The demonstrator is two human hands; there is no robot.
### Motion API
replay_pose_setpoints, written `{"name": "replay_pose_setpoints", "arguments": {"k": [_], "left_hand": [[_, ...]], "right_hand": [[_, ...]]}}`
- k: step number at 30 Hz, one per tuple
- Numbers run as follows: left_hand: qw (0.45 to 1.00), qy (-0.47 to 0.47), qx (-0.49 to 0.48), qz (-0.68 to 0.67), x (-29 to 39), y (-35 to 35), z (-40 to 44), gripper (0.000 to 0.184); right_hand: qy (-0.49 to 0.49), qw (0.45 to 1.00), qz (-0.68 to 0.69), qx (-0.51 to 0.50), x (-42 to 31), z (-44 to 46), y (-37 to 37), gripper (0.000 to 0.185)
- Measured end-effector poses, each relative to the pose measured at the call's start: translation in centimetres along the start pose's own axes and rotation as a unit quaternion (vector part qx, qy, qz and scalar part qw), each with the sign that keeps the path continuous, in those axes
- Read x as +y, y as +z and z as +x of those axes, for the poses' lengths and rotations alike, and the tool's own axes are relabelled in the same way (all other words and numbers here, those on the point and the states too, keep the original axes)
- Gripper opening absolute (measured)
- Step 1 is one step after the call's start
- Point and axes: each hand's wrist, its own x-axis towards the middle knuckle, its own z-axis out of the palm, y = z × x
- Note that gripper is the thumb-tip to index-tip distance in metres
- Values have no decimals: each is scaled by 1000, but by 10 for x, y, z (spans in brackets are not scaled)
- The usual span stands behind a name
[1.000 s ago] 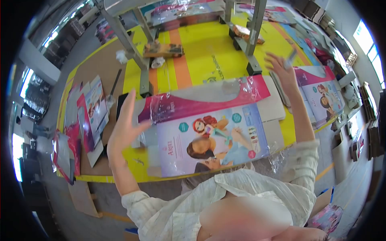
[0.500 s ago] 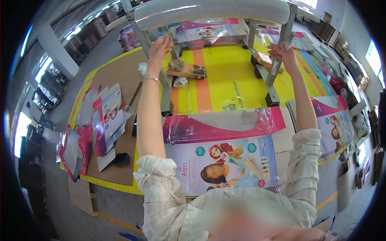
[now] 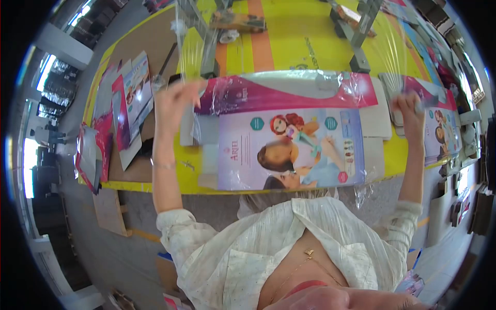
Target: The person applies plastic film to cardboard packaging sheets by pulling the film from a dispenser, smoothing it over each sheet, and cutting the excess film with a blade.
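Clear plastic film [image 3: 393, 59] comes down in stretched creases from the top of the view to both hands. My left hand [image 3: 178, 101], a little blurred, is closed on the film's left side. At the other side my right hand [image 3: 409, 107] grips the film with bent fingers. Between the hands lies a printed cardboard sheet [image 3: 305, 147] with a red-haired doll picture and the word Ariel. Its pink and white upper part [image 3: 289, 93] shows shiny reflections under film.
Metal stand legs [image 3: 361, 39] rise behind the sheet on the yellow table [image 3: 289, 41]. A taped block [image 3: 237, 21] rests by the left leg. Stacks of printed cardboard lie left [image 3: 137, 98] and right [image 3: 439, 126].
Both hands have come down and towards me from beside the film roll, drawing film over the cardboard. The view has tilted down, so the roll is out of sight.
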Motion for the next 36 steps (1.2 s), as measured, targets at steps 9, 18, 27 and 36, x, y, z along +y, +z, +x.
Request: {"name": "replay_pose_setpoints", "arguments": {"k": [9,18,27,36], "left_hand": [[955,-228,-147,-118,-17,14,-211,8],[936,-325,88,97,-65,55,-230,15],[854,-443,-12,273,-10,-33,-183,22],[962,-115,132,211,22,-41,2,30]], "right_hand": [[214,976,-41,16,23,-202,-19,35],[155,951,-191,189,98,-236,-3,25],[41,905,-261,334,16,-145,-107,26],[-92,974,-205,-34,-79,87,131,15]]}}
